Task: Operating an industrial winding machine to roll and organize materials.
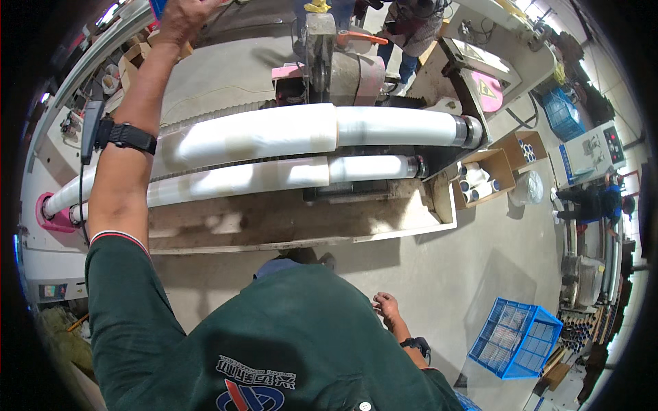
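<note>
My left arm stretches up across the machine, and my left hand is at the top edge of the view, beside a blue object. The edge of the picture cuts off its fingers, so its grip is hidden. Below that arm lie two long rollers wound with white film, the thicker upper roll and the thinner lower roll. Down by my side hangs my right hand, away from the machine, with nothing in it and its fingers loosely bent and apart.
A pale machine trough runs along the near side of the rolls. To the right stand cardboard boxes with small white rolls, and a blue crate on the floor. One person stands behind the machine, another far right.
</note>
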